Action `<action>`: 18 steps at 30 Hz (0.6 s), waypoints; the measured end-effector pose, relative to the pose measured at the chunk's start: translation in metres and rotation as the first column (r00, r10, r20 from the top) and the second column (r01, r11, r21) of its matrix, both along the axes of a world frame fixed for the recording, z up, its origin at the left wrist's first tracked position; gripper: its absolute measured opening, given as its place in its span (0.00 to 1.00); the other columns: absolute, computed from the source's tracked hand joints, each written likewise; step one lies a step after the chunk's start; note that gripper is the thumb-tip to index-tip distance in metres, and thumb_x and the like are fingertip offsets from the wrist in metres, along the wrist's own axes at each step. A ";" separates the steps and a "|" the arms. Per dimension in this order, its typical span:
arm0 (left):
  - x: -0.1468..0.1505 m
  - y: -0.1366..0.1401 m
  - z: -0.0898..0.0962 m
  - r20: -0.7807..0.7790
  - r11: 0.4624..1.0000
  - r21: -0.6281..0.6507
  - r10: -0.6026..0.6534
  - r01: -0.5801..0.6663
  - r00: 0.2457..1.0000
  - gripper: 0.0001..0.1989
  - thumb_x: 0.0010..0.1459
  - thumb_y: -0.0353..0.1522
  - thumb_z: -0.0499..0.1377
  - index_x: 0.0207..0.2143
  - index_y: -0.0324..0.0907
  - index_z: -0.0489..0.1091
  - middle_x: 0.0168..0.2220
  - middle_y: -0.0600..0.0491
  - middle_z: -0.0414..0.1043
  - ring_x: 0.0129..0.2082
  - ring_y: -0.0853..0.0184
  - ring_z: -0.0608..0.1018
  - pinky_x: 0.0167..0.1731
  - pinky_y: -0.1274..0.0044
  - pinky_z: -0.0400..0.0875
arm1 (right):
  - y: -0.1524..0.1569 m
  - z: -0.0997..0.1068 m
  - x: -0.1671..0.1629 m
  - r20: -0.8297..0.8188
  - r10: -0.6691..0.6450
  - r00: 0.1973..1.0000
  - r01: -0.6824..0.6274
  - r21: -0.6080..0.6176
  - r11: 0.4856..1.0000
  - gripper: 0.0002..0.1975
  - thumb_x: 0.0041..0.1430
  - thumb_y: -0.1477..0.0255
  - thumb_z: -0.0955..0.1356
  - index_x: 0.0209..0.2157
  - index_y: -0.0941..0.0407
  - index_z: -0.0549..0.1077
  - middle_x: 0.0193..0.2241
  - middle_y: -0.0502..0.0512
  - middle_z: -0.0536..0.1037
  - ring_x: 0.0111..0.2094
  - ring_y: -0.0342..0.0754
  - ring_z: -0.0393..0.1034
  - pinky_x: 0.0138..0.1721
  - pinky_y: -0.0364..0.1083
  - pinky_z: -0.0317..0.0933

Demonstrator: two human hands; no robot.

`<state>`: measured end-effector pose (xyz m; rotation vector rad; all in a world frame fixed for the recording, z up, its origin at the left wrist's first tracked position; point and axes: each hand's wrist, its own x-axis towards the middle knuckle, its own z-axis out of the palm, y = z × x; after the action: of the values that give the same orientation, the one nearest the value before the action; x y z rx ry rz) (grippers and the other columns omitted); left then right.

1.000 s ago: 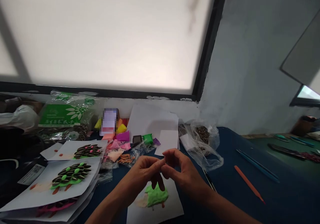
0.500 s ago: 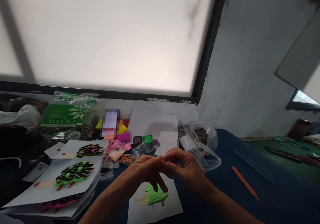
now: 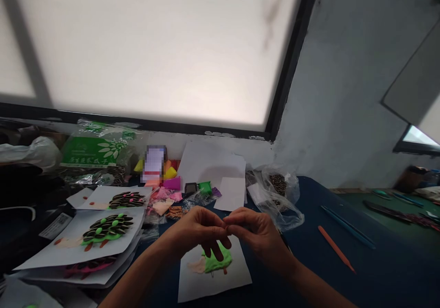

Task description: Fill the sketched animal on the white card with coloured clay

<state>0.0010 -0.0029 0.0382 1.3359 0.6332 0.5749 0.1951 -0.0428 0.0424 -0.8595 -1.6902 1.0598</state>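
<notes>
My left hand point(image 3: 202, 232) and my right hand point(image 3: 252, 232) meet fingertip to fingertip above a white sheet point(image 3: 192, 289). Thumb and forefinger of each are pinched together; whatever small bit they hold is too hidden to name. On the sheet below lies a green clay body point(image 3: 220, 260) with a pale clay head point(image 3: 196, 266) on its left and a small brown clay foot point(image 3: 225, 271) under it. My left fingers cover part of the green clay from view.
Finished seed-and-clay hedgehog pictures point(image 3: 106, 230) are stacked at left. Behind are clay packets point(image 3: 172, 183), orange-brown clay point(image 3: 175, 212), blank paper point(image 3: 230, 193), a green seed bag point(image 3: 92, 152) and a clear bag of seeds point(image 3: 278, 186). An orange clay tool point(image 3: 336, 248) and blue tweezers point(image 3: 347, 227) lie right.
My left hand has turned from a flat, palm-down pose into a pinch against the right fingertips. The view has shifted slightly; the things on the table look unmoved.
</notes>
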 end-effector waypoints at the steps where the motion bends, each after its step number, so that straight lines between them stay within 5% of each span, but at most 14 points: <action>1: -0.001 0.001 0.000 -0.008 1.000 0.005 -0.017 0.017 1.000 0.17 0.47 0.43 0.70 0.31 0.36 0.79 0.30 0.48 0.82 0.22 0.67 0.81 0.19 0.82 0.66 | -0.001 0.001 -0.001 0.019 -0.017 1.000 0.016 0.009 1.000 0.05 0.61 0.71 0.72 0.36 0.52 0.82 0.33 0.53 0.77 0.35 0.48 0.72 0.39 0.47 0.67; 6: -0.010 0.008 0.004 -0.239 0.986 0.120 -0.083 0.114 0.967 0.19 0.49 0.40 0.66 0.40 0.37 0.78 0.36 0.46 0.82 0.21 0.67 0.79 0.18 0.80 0.64 | -0.008 -0.004 -0.001 0.187 -0.177 0.966 0.129 0.244 0.961 0.05 0.61 0.74 0.70 0.33 0.54 0.80 0.34 0.53 0.75 0.36 0.47 0.72 0.37 0.46 0.67; 8: -0.014 0.013 0.004 -0.422 0.930 0.364 0.217 -0.055 0.880 0.18 0.53 0.37 0.61 0.44 0.37 0.77 0.34 0.48 0.82 0.20 0.68 0.78 0.19 0.79 0.65 | -0.011 -0.013 -0.001 0.255 -0.277 0.926 0.134 0.462 0.877 0.06 0.62 0.76 0.69 0.35 0.54 0.79 0.34 0.54 0.72 0.35 0.47 0.70 0.34 0.45 0.65; 9: -0.016 0.015 0.002 -0.457 0.839 0.530 0.401 -0.119 0.794 0.18 0.56 0.36 0.58 0.46 0.38 0.76 0.33 0.50 0.81 0.22 0.67 0.78 0.21 0.78 0.67 | -0.013 -0.019 -0.001 0.283 -0.324 0.903 0.105 0.586 0.804 0.06 0.63 0.77 0.68 0.35 0.54 0.79 0.33 0.54 0.71 0.33 0.46 0.68 0.31 0.44 0.63; 11: -0.016 0.017 -0.005 -0.442 0.772 0.621 0.488 -0.136 0.752 0.15 0.58 0.34 0.56 0.43 0.37 0.77 0.34 0.49 0.80 0.32 0.64 0.79 0.29 0.77 0.69 | -0.018 -0.031 -0.003 0.333 -0.419 0.845 0.028 0.754 0.656 0.08 0.64 0.79 0.67 0.34 0.55 0.78 0.30 0.53 0.69 0.29 0.45 0.63 0.29 0.44 0.58; 12: -0.016 0.018 -0.009 -0.442 0.751 0.648 0.507 -0.128 0.740 0.14 0.58 0.34 0.56 0.40 0.38 0.78 0.34 0.49 0.80 0.33 0.63 0.79 0.30 0.76 0.68 | -0.020 -0.037 -0.005 0.365 -0.431 0.825 -0.015 0.777 0.629 0.08 0.64 0.79 0.66 0.34 0.56 0.77 0.28 0.53 0.70 0.29 0.45 0.61 0.29 0.44 0.56; 18: -0.010 0.017 -0.033 -0.504 0.720 0.694 0.490 -0.004 0.711 0.07 0.50 0.28 0.59 0.28 0.41 0.78 0.26 0.53 0.77 0.28 0.65 0.75 0.26 0.77 0.60 | -0.027 -0.051 -0.014 0.426 -0.380 0.821 -0.088 0.752 0.653 0.08 0.66 0.78 0.65 0.34 0.58 0.75 0.27 0.53 0.70 0.28 0.45 0.61 0.30 0.45 0.53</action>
<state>-0.0092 0.0144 0.0057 2.1896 1.3231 0.5686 0.1812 -0.0697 -0.0090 -0.7507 -2.2282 -0.1229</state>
